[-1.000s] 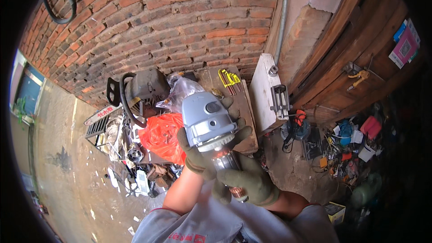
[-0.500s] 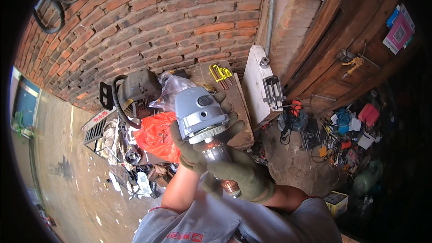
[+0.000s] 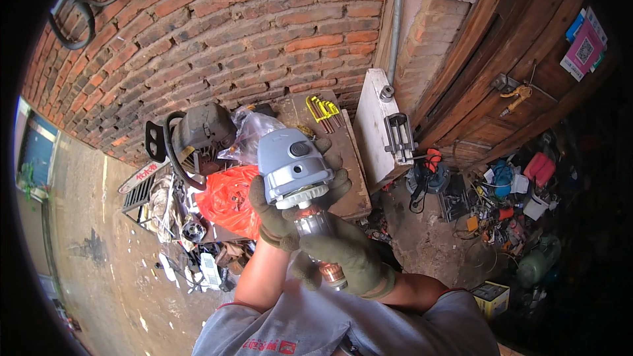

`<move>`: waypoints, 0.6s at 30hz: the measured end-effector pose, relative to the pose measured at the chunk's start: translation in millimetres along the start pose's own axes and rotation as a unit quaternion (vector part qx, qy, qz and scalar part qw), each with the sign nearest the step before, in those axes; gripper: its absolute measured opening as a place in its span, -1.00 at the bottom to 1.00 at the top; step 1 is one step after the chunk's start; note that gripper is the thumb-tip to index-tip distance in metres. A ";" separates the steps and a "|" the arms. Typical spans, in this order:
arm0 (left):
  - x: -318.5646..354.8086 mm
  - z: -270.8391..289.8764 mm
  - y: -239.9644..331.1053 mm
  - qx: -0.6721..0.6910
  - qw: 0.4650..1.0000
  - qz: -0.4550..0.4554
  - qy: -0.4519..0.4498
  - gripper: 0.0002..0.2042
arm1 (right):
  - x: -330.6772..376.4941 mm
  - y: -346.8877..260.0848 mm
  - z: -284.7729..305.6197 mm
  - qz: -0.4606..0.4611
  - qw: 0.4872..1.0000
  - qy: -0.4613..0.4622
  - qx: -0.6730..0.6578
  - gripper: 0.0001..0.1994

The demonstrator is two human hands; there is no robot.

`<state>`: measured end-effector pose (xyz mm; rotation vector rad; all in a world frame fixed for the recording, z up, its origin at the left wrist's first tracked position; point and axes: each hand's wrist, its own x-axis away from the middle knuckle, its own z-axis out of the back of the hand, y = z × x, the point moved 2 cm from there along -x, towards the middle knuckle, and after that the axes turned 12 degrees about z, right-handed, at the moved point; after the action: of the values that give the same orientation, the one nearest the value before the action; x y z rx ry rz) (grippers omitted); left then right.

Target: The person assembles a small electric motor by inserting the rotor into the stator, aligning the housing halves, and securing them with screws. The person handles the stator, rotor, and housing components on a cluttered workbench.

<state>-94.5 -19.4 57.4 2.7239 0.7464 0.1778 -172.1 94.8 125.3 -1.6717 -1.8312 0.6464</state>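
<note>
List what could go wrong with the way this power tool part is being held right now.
The left hand grips the grey gear housing while the right hand holds the armature sticking out of it. Held in mid-air, either piece could slip from the thick gloves and fall among the scattered tools on the dirt floor. Grit could also reach the exposed windings.

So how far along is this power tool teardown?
Already done: the grey gear head and rotor are out of any motor body. In hand: left hand grips the head, right hand the rotor. Left: the two remain joined.
</note>
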 end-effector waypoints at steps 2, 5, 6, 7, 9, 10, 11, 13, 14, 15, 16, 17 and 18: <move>-1.1 6.5 2.4 -0.012 0.999 0.013 -0.031 0.11 | -0.4 -0.5 -0.6 0.007 1.000 0.005 0.008 -0.60; -1.8 6.5 2.2 -0.025 0.999 0.007 -0.024 0.06 | -0.5 2.1 0.6 0.006 1.000 0.018 -0.002 -0.60; -2.0 4.8 1.7 -0.028 1.000 0.001 -0.012 0.04 | -0.2 4.2 0.4 0.003 0.999 0.032 -0.009 -0.60; -2.5 2.2 1.3 -0.033 0.999 -0.004 -0.012 0.03 | 0.7 5.7 0.6 0.002 0.999 0.046 -0.017 -0.61; -4.7 -2.0 1.3 -0.041 0.999 -0.012 -0.014 0.02 | 1.9 9.0 6.4 0.003 1.000 0.024 -0.004 -0.51; -5.0 -1.6 1.7 -0.042 0.999 -0.012 -0.018 0.01 | 2.6 10.0 8.5 0.003 1.000 0.012 0.002 -0.46; -5.6 -0.1 1.9 -0.043 0.999 -0.011 -0.022 0.01 | 2.5 8.4 8.3 0.002 1.000 0.004 -0.009 -0.46; -6.3 3.5 2.0 -0.041 0.999 -0.008 -0.029 -0.01 | 0.5 3.6 7.4 0.002 1.000 -0.011 -0.029 -0.47; -6.6 5.6 2.1 -0.038 0.999 -0.006 -0.031 -0.01 | 0.3 2.6 7.8 0.005 0.999 -0.018 -0.032 -0.47; -6.9 7.4 2.1 -0.035 0.999 -0.003 -0.034 -0.02 | 0.1 1.9 8.4 0.008 0.999 -0.024 -0.035 -0.46; -7.6 8.3 1.3 -0.030 0.999 -0.003 -0.035 -0.01 | 0.2 2.3 9.2 0.007 0.999 -0.023 -0.034 -0.46; -8.1 8.9 0.1 -0.024 0.999 -0.002 -0.036 -0.01 | 0.2 2.7 10.0 0.007 0.999 -0.021 -0.033 -0.45; -8.3 9.6 -0.8 -0.019 0.999 -0.002 -0.037 -0.01 | 0.4 4.7 11.7 0.001 1.000 -0.011 -0.029 -0.44</move>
<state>-100.0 -25.6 47.8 2.6779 0.7193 0.0876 -176.9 96.0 113.6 -1.7093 -1.8809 0.6214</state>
